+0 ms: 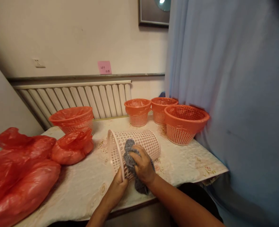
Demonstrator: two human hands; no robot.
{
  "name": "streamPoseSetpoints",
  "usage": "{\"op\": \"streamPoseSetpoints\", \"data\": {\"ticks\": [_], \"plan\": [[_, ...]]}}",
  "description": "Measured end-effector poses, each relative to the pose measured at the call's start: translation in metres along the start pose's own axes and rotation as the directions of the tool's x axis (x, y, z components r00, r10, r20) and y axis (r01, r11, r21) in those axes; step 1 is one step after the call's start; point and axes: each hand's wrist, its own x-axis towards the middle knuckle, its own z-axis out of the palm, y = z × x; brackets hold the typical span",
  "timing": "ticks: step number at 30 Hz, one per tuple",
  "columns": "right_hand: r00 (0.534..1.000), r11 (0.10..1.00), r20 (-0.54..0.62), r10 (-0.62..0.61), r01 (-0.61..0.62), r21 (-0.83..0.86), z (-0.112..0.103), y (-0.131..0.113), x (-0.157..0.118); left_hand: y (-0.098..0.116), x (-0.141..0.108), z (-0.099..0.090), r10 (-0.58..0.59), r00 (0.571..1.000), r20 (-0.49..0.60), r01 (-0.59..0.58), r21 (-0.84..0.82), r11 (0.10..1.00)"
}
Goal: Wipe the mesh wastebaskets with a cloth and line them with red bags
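The left hand [117, 189] reaches up from the table's near edge, fingers closed on the rim of a pale pink perforated basket [139, 145] lying on its side on the tablecloth [87, 186]. The right hand [142, 165] presses a grey cloth [131, 157] flat against the basket's wall, fingers curled over it. The cloth's lower end is partly hidden behind the wrist.

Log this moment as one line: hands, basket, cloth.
left hand: grips rim of pale basket | basket: on its side on table | right hand: presses grey cloth on basket
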Motion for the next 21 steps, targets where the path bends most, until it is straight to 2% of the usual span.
{"op": "streamPoseSetpoints", "data": {"ticks": [3,7,10,12,15,17,19,21], "plan": [[0.982,0.977,-0.014,0.188,-0.188,-0.101,-0.009,0.036,0.009,-0.003,-0.001,0.0,0.004,1.0,0.023,-0.006,0.05,0.999],[0.887,0.87,-0.165,0.431,-0.457,-0.185,-0.029,0.09,0.012,-0.005,-0.004,-0.001,0.014,0.998,0.059,-0.019,0.078,0.997],[0.812,0.8,-0.293,0.506,-0.568,-0.193,-0.043,0.12,0.008,-0.007,-0.006,-0.003,0.016,0.996,0.083,-0.023,0.085,0.996],[0.766,0.764,-0.358,0.534,-0.619,-0.182,-0.047,0.131,0.003,-0.008,-0.006,-0.004,0.016,0.995,0.101,-0.023,0.073,0.997],[0.699,0.719,-0.439,0.564,-0.678,-0.154,-0.044,0.132,-0.004,-0.008,-0.005,-0.006,0.011,0.995,0.103,-0.018,0.061,0.998],[0.679,0.712,-0.466,0.567,-0.689,-0.136,-0.038,0.124,-0.008,-0.007,-0.004,-0.007,0.008,0.996,0.088,-0.014,0.066,0.998],[0.683,0.722,-0.466,0.562,-0.68,-0.126,-0.031,0.11,-0.01,-0.005,-0.003,-0.008,0.011,0.997,0.08,-0.016,0.073,0.997],[0.714,0.747,-0.424,0.558,-0.654,-0.118,-0.023,0.09,-0.013,-0.002,-0.001,-0.007,0.016,0.996,0.083,-0.022,0.074,0.997]]}}
